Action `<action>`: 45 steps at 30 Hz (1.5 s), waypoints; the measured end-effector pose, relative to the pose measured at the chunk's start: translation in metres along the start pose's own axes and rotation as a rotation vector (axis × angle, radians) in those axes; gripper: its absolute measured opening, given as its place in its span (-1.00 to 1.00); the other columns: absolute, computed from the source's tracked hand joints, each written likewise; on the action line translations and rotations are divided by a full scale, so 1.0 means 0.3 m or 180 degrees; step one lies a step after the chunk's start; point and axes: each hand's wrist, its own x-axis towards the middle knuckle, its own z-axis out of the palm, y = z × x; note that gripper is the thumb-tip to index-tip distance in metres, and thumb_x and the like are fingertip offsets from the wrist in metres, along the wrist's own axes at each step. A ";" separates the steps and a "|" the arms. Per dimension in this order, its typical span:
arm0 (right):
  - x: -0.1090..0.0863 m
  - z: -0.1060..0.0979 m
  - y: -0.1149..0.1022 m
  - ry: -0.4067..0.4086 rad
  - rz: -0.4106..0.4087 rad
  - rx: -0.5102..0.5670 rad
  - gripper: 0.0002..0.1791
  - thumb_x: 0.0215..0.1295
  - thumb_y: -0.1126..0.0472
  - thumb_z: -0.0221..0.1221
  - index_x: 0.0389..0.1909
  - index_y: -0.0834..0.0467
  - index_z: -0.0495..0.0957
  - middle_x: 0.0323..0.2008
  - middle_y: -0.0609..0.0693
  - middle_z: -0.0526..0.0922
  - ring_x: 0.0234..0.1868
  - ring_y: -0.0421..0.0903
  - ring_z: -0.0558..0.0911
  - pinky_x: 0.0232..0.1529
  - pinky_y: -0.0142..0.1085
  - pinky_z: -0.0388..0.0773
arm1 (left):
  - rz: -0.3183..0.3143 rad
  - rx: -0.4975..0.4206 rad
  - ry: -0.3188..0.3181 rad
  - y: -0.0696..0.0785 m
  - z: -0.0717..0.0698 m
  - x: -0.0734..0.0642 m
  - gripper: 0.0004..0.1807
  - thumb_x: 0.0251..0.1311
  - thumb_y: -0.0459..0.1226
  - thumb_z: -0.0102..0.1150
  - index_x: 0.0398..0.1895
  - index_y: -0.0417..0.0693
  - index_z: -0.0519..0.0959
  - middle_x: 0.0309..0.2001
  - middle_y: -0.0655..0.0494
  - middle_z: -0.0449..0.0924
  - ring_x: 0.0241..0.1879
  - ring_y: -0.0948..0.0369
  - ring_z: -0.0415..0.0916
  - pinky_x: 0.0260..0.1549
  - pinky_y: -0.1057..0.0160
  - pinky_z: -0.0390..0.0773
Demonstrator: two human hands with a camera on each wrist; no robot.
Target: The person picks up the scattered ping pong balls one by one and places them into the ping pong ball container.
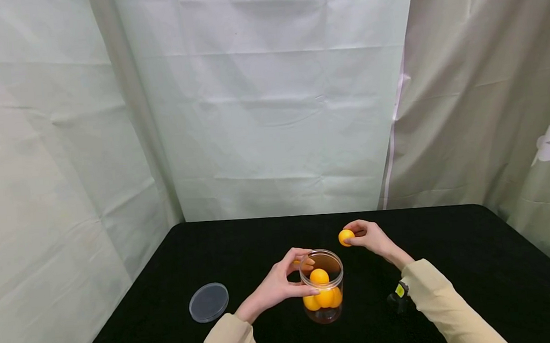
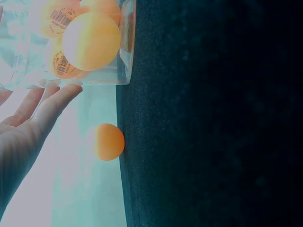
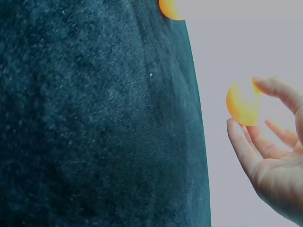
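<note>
My left hand [image 1: 278, 285] grips a clear plastic jar [image 1: 324, 317] near its rim, thumb on the near side and fingers on the far side. The jar stands upright and uncovered, with several orange ping-pong balls [image 2: 91, 41] inside; printed barcodes show on some of them. To the right of the jar and farther back, my right hand [image 1: 371, 239] pinches an orange ping-pong ball [image 3: 242, 103] between thumb and fingertips, raised above the table. Another orange ball [image 2: 110, 142] lies on the table beyond the jar, mostly hidden behind the left fingers in the head view.
A round translucent grey lid [image 1: 209, 302] lies flat on the black-covered table [image 1: 437, 255], left of the jar. Pale curtains [image 1: 275, 112] hang behind the table and at both sides. Both wrists wear dark camera mounts [image 1: 399, 299].
</note>
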 end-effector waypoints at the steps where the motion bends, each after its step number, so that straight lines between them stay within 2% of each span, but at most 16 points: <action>1: 0.000 0.001 -0.002 0.0007 0.0006 0.0015 -0.64 0.11 0.31 0.23 -0.11 0.39 0.43 -0.23 0.18 0.52 -0.26 0.07 0.53 -0.22 -0.23 0.55 | -0.0001 0.0002 -0.0001 0.001 0.000 0.000 -0.32 0.01 -0.21 0.28 0.20 0.09 0.20 0.07 -0.06 0.26 0.06 -0.05 0.31 -0.25 0.19 0.55; 14: -0.018 -0.003 -0.038 0.0013 -0.0052 0.0005 -0.63 0.12 0.25 0.24 -0.07 0.31 0.44 -0.16 0.16 0.51 -0.23 0.03 0.53 -0.16 -0.19 0.53 | -0.0002 0.0011 0.0002 0.004 0.001 -0.004 -0.32 0.01 -0.22 0.28 0.20 0.10 0.19 0.09 -0.07 0.26 0.06 -0.04 0.31 -0.25 0.19 0.55; 21: -0.066 -0.002 -0.158 -0.0020 -0.0007 0.0066 -0.67 0.17 0.39 0.15 -0.05 0.42 0.39 -0.12 0.30 0.46 -0.19 0.15 0.49 -0.13 -0.12 0.50 | -0.0026 0.0034 0.0005 0.003 0.000 -0.004 -0.34 0.01 -0.21 0.28 0.19 0.12 0.20 0.08 -0.05 0.26 0.05 -0.02 0.32 -0.25 0.18 0.55; 26: -0.057 -0.005 -0.122 -0.0029 -0.0038 0.0184 -0.66 0.17 0.38 0.16 -0.04 0.42 0.39 -0.11 0.29 0.47 -0.18 0.14 0.50 -0.14 -0.13 0.51 | -0.0012 0.0008 -0.0011 -0.001 0.000 -0.002 -0.35 0.02 -0.22 0.27 0.19 0.10 0.20 0.08 -0.06 0.26 0.05 -0.02 0.32 -0.25 0.18 0.55; 31: -0.041 -0.006 -0.081 -0.0032 -0.0049 0.0233 -0.62 0.16 0.27 0.20 -0.03 0.33 0.41 -0.10 0.21 0.48 -0.16 0.09 0.51 -0.13 -0.18 0.51 | -0.0018 0.0015 -0.0004 0.001 0.000 0.000 -0.34 0.02 -0.21 0.27 0.19 0.10 0.20 0.09 -0.05 0.26 0.05 0.01 0.32 -0.25 0.18 0.55; 41: -0.050 -0.005 -0.109 -0.0088 -0.0169 0.0264 -0.61 0.16 0.21 0.21 -0.02 0.27 0.42 -0.12 0.16 0.51 -0.17 0.06 0.53 -0.12 -0.16 0.50 | -0.0064 0.0000 0.0009 0.006 -0.001 0.001 -0.32 0.00 -0.22 0.28 0.20 0.07 0.20 0.09 -0.07 0.26 0.06 0.03 0.32 -0.25 0.18 0.55; 45: -0.061 -0.003 -0.141 -0.0139 -0.0156 0.0308 -0.62 0.17 0.24 0.19 -0.01 0.29 0.41 -0.12 0.17 0.51 -0.17 0.06 0.52 -0.10 -0.15 0.49 | -0.0135 -0.0023 0.0003 0.032 0.002 -0.005 -0.32 0.01 -0.26 0.28 0.21 0.00 0.19 0.10 -0.14 0.24 0.07 -0.03 0.30 -0.24 0.19 0.55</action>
